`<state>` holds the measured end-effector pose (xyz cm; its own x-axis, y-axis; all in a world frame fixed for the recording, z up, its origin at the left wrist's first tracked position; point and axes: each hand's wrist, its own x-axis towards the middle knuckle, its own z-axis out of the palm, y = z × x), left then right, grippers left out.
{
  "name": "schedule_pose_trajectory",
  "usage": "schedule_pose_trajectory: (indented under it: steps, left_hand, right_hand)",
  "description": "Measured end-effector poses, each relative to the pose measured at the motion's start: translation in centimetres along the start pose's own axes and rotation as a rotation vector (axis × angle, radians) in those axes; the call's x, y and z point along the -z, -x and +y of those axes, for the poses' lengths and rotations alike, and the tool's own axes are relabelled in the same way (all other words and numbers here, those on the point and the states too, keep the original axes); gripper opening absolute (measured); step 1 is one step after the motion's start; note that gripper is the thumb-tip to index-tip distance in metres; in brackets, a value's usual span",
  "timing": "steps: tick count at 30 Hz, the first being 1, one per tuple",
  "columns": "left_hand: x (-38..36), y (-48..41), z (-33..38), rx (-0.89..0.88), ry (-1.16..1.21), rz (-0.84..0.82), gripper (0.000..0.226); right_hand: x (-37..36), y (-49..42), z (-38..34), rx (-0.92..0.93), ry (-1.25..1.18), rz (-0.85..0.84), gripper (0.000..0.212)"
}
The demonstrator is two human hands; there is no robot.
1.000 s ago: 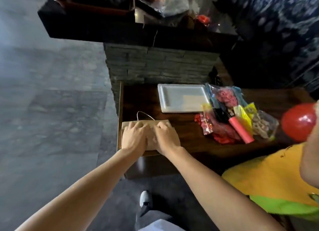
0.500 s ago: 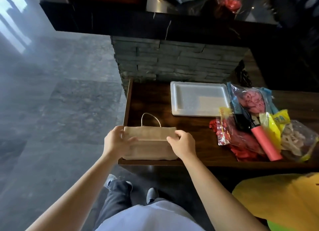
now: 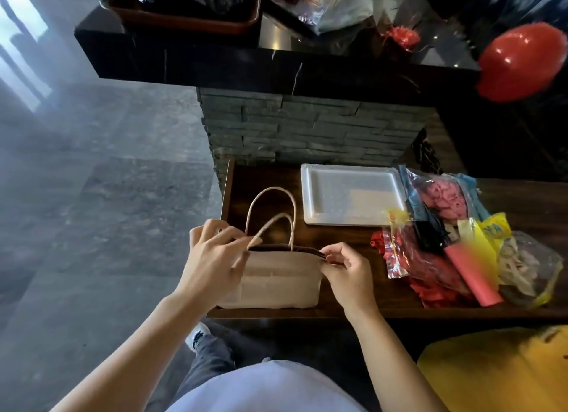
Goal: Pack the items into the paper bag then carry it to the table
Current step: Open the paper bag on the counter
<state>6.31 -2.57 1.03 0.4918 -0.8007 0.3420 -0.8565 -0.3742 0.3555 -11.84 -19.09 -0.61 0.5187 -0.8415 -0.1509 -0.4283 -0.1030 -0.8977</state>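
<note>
A brown paper bag (image 3: 279, 282) stands upright at the near left corner of a dark wooden table (image 3: 353, 304), its two twisted handles up. My left hand (image 3: 212, 258) pinches the bag's left top edge by the near handle. My right hand (image 3: 347, 273) pinches the right top edge, and the mouth is slightly parted. To the right lies a pile of items: plastic packets of balloons (image 3: 439, 196), a pink tube (image 3: 473, 276), loose red balloons (image 3: 430, 291) and a clear bag of pale pieces (image 3: 525, 261).
A white foam tray (image 3: 350, 196) lies behind the bag. A stone-faced counter with a black top (image 3: 246, 64) rises beyond, holding bags and a tray. A red inflated balloon (image 3: 522, 61) floats at upper right. A yellow-clad person (image 3: 498, 371) is at lower right.
The bag lay flat under both hands; it now stands upright with handles raised, and my hands have shifted to its top corners, parting the mouth. The view has tilted upward.
</note>
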Motion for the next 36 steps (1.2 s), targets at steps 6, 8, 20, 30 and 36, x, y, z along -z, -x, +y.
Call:
schedule_pose_trajectory:
  steps: [6, 8, 20, 30, 36]
  left_hand:
    - [1.2, 0.8, 2.4, -0.058, -0.002, 0.044, 0.026]
    - [1.5, 1.3, 3.0, -0.115, 0.018, 0.051, 0.027]
    - [6.2, 3.2, 7.3, 0.005, 0.373, -0.101, 0.029]
    - [2.7, 6.3, 10.7, 0.041, -0.102, -0.636, 0.052]
    - [4.2, 5.5, 11.5, -0.078, -0.146, -0.637, 0.051]
  right_hand:
    - [2.5, -0.4, -4.0, 0.299, 0.01, 0.008, 0.032]
    - [2.5, -0.7, -6.4, 0.411, 0.02, -0.086, 0.027]
    - [-2.5, -1.0, -9.2, 0.5, 0.475, -0.404, 0.065]
    - [-7.0, -5.5, -8.3, 0.35, 1.038, -0.509, 0.088]
    - [-7.3, -5.1, -9.0, 0.641, 0.996, -0.037, 0.026]
